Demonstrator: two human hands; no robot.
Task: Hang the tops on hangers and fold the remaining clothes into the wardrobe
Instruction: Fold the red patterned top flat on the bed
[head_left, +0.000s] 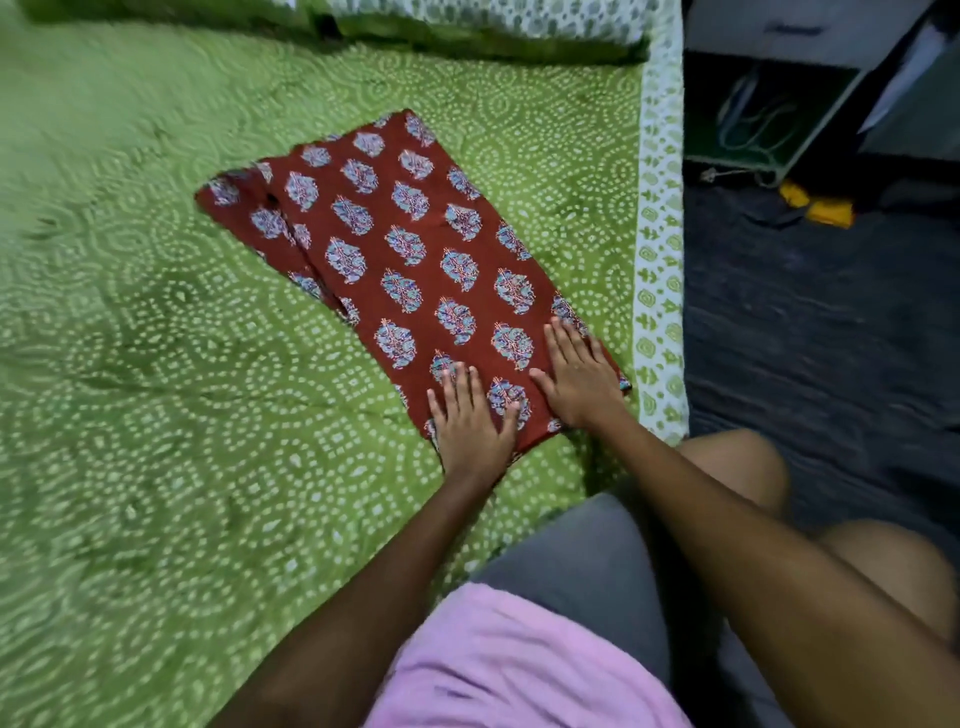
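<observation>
On the green bedspread (208, 364) my left hand (470, 423) and right hand (579, 379) press flat-fingered, gripping nothing, on the red garment (395, 234)'s near end, its length running away up-left.

Rust-red garment (395, 244) with pale floral motifs — folded lengthwise, flat, lying diagonally on green bedspread (156, 364).

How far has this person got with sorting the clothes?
Done: the red printed garment already lies folded into a long strip on the green bedspread. In hand: the left hand and right hand press flat on its near end, smoothing it. Left: more folds, then the wardrobe, which is out of view. No hangers or other clothes show.
</observation>
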